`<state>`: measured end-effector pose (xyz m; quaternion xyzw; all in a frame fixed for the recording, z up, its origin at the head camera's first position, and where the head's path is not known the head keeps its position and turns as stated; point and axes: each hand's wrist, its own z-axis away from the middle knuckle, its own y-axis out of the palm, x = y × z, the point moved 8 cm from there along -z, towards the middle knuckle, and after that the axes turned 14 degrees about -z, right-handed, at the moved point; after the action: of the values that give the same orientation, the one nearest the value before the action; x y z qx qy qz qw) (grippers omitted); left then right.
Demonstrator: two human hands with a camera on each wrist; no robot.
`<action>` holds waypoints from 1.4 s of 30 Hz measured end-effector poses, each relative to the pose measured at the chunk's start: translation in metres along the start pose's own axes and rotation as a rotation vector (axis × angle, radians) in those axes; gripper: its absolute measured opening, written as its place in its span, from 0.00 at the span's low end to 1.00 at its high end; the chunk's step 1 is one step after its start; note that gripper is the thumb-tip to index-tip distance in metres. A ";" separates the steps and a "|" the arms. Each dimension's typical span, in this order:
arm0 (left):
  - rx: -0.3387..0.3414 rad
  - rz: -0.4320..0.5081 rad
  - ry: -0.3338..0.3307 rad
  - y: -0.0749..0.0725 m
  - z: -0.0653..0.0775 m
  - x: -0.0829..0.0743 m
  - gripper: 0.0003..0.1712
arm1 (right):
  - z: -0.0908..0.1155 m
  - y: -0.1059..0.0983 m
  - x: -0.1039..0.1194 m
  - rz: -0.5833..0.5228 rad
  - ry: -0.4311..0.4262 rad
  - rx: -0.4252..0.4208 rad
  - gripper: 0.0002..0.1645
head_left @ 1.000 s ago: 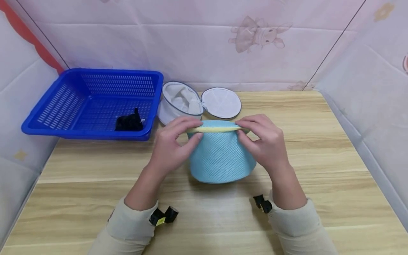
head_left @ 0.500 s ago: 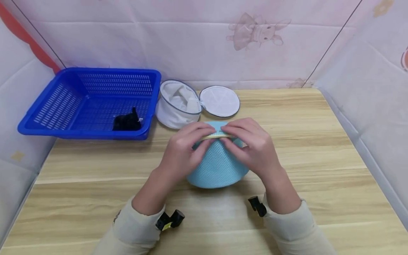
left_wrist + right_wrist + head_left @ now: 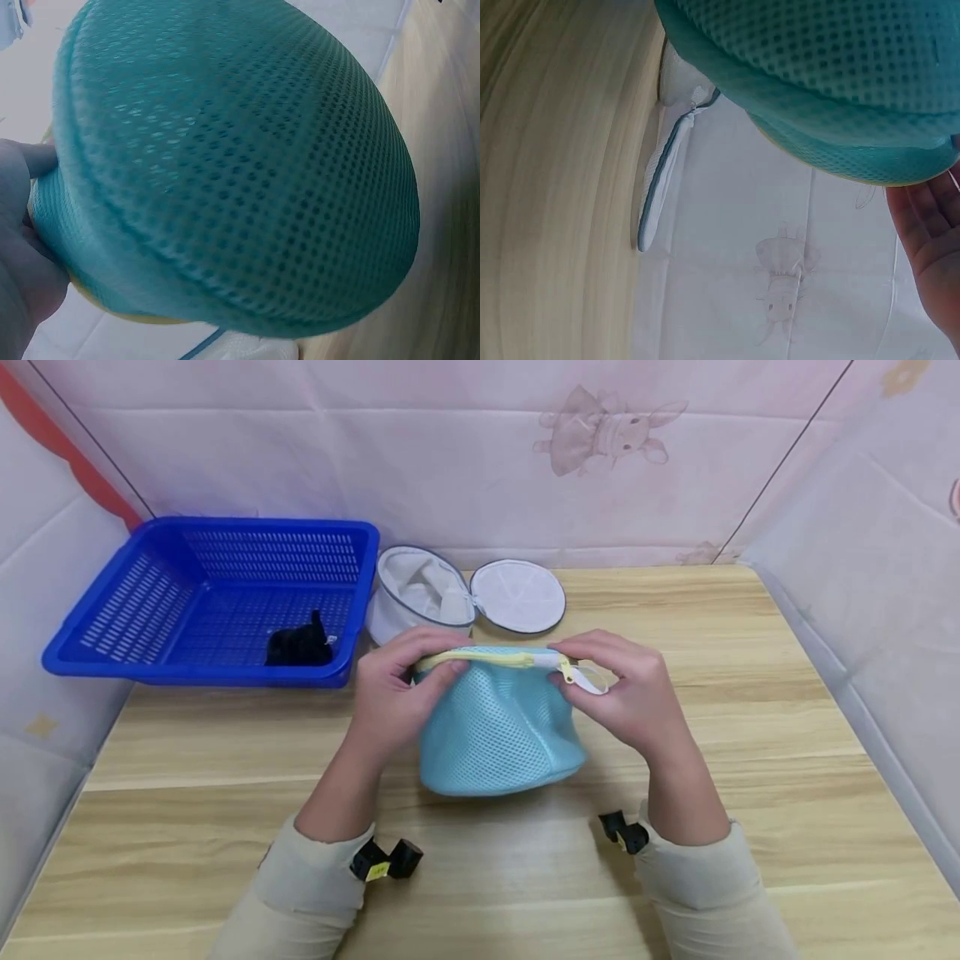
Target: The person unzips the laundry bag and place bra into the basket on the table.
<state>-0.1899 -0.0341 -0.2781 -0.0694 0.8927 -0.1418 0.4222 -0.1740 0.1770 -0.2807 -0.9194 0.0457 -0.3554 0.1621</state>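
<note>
A light blue mesh laundry bag [image 3: 498, 735] is held up over the table in the head view, its yellow zipper [image 3: 487, 657] running along the top edge. My left hand [image 3: 390, 685] pinches that edge at its left end, thumb in front and fingers behind. On the right, my right hand [image 3: 630, 693] pinches the edge beside the yellow zipper pull [image 3: 567, 670] and a white tag [image 3: 590, 681]. Both wrist views look up at the bag's round bottom [image 3: 240, 172], with the left hand [image 3: 26, 262] and right hand [image 3: 930, 247] at its far edge. The bag's inside is hidden.
Behind the hands stands a white laundry bag [image 3: 393, 618], its round lid [image 3: 519, 596] folded open to the right. A blue plastic basket [image 3: 202, 676] at the back left holds a black plush toy [image 3: 300, 646]. Printed cloth walls [image 3: 450, 477] enclose the wooden table [image 3: 750, 710].
My hands came together along the zipper edge, then spread apart again. The bag has turned, so the zipper pull and white tag now show by my right hand.
</note>
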 end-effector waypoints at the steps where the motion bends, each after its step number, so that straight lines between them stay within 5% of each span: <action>1: 0.009 0.008 -0.013 -0.001 0.000 -0.002 0.08 | 0.000 -0.001 0.000 0.013 0.004 -0.005 0.18; 7: 0.037 -0.048 -0.025 0.000 0.000 0.005 0.11 | 0.000 -0.006 0.004 0.144 -0.037 -0.100 0.16; 14: -0.024 -0.222 0.136 0.004 0.002 0.008 0.15 | 0.001 -0.003 0.019 0.342 -0.186 -0.298 0.07; 17: -0.018 -0.285 0.208 0.010 0.004 0.005 0.16 | 0.001 0.008 0.016 0.359 -0.188 -0.223 0.06; 22: 0.085 -0.418 0.284 0.026 0.006 0.001 0.17 | 0.001 0.025 0.005 0.285 -0.102 -0.019 0.08; 28: 0.193 -0.627 0.333 0.046 0.012 0.004 0.13 | 0.005 0.039 -0.009 0.266 0.016 0.122 0.08; 32: 0.289 -0.735 0.285 0.058 0.017 0.014 0.11 | 0.008 0.045 -0.020 0.246 0.148 0.226 0.09; 38: 0.383 -0.785 0.177 0.068 0.020 0.024 0.12 | 0.005 0.033 -0.017 0.028 0.203 0.105 0.11; 42: 0.425 -0.791 0.119 0.071 0.021 0.028 0.12 | 0.004 0.036 -0.016 0.040 0.212 0.131 0.08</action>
<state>-0.1917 0.0223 -0.3328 -0.3086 0.7715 -0.4760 0.2882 -0.1817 0.1469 -0.3057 -0.8631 0.0574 -0.4494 0.2232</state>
